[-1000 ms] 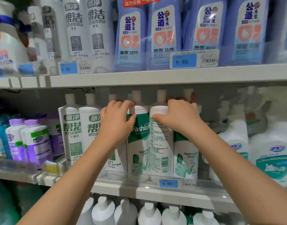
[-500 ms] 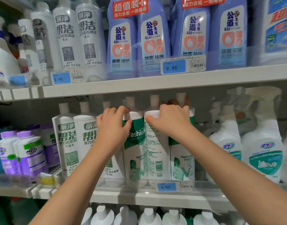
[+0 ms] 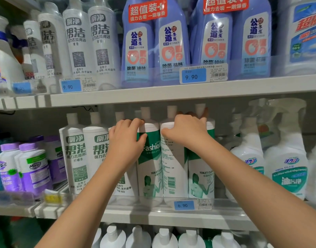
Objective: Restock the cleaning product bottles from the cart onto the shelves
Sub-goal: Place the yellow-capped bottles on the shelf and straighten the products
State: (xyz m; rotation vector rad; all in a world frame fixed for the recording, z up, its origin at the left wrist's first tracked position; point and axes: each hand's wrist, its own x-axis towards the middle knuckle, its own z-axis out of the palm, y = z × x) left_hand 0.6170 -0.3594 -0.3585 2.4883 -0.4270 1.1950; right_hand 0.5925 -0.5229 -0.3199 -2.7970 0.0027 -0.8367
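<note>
Three green-and-white toilet cleaner bottles stand side by side on the middle shelf (image 3: 153,214). My left hand (image 3: 125,140) grips the shoulder of the left bottle (image 3: 151,169), with the thumb across its front and the fingers curled over its top. My right hand (image 3: 188,131) curls over the shoulder of the right bottle (image 3: 201,178). Its thumb presses on the middle bottle (image 3: 172,169), whose back label faces me. The cart is out of view.
White toilet cleaner bottles (image 3: 75,158) stand just left of my left hand, with purple-capped bottles (image 3: 32,167) further left. Spray bottles (image 3: 288,167) fill the right side. The upper shelf (image 3: 171,94) holds blue-violet bottles (image 3: 173,43). White-capped bottles (image 3: 164,237) sit below.
Both hands keep the same hold on the same bottles. My view has tilted up a little, and the bottles show no clear shift.
</note>
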